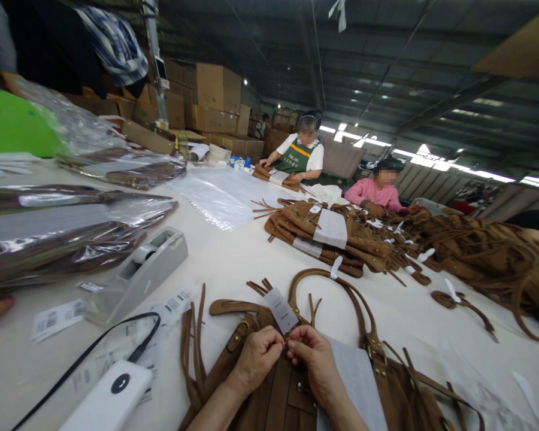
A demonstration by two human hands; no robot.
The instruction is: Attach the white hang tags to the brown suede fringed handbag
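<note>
Head view shows my two hands low and near me, in the middle of the white bench [233, 251]. My left hand [256, 359] and my right hand [312, 358] meet over a brown bag [278, 389] that lies flat on the bench, close to me. Both hands are pinched shut with the fingertips touching each other, right at the foot of a small white tag [281, 310]. The tag stands up from the top of the bag, just past my fingers. I cannot tell which hand has the real grip on the tag's string, since it is too small to see. The bag's long handle [336, 281] makes a loop on the bench, a little farther away and to the right.

To my near left lies a white box [110, 398] with a black cord. Past it sits a grey tape holder [137, 272], with paper labels [56, 317] beside it. Far left, brown things lie wrapped in clear plastic bags [67, 239].

To the right, farther off, a pile of more brown bags [327, 233] rests on the bench. At the far side, a person in a green apron [299, 157] and a person in a pink top [372, 191] work with bags too. Cardboard boxes [215, 102] stand stacked behind them on the left.
</note>
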